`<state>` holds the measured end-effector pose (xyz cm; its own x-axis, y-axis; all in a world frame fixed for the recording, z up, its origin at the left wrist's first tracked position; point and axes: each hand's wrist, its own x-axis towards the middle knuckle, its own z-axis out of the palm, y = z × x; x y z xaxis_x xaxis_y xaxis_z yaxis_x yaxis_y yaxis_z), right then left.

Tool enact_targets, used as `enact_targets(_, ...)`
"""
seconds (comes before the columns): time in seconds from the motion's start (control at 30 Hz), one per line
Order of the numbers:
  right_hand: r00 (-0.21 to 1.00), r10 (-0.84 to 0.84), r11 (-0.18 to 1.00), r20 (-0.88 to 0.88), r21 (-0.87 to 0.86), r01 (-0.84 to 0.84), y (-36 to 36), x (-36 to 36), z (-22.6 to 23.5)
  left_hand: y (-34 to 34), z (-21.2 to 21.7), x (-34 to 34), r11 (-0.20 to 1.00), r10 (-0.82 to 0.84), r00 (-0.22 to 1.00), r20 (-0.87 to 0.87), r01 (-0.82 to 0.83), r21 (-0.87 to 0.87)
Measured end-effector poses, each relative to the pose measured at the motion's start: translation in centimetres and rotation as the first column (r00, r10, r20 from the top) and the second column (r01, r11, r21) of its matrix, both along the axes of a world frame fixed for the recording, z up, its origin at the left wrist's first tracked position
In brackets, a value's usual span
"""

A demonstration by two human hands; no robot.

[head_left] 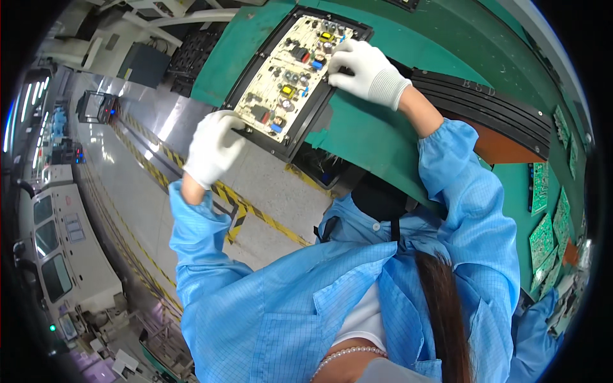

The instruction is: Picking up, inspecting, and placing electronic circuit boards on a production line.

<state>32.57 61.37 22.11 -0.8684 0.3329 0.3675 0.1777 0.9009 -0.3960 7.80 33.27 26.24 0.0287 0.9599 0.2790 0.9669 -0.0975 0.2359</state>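
A black rectangular frame (308,118) lies tilted on the green bench mat, its near end reaching the bench edge. Inside it sits a cream circuit board panel (268,92) carrying yellow, blue, red and black components. My left hand (214,147), in a white glove, is closed at the frame's near left corner, with thumb and fingers bent around the edge. Along the right side, my right hand (365,71), gloved too, has its thumb and forefinger curved in on the frame's rim beside the board. Its fingertips partly cover that spot.
Stacked black rails (485,112) stand on the bench at right. Several green circuit boards (543,246) lie farther right, near a blue sleeve (536,332). Yellow-black tape (239,214) marks the floor at left. A white machine (70,236) stands beyond.
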Motion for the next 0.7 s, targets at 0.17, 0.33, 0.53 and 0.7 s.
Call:
enact_targets(0.17,0.839,-0.543,0.840,-0.026,-0.025,0.542,5.4,-0.7,1.2,6.0,2.0,-5.4,0.982,0.179,0.947,0.268,-0.156,-0.105)
enact_targets(0.33,0.745,-0.595,0.779,0.300,-0.011,0.627,7.5,-3.0,1.1,15.8,-1.5,-6.9,0.962,0.229,0.945,0.232,-0.183,-0.202)
enact_targets(0.53,0.721,-0.625,0.718,0.300,-0.141,0.682,7.9,-3.8,0.7,19.0,-1.9,-5.8,0.920,0.302,0.947,-0.113,-0.320,-0.227)
enact_targets(0.7,0.703,-0.679,0.674,0.210,-0.202,0.711,7.8,-4.4,-0.3,21.8,-1.2,-6.9,0.898,0.243,0.945,-0.217,-0.304,-0.319)
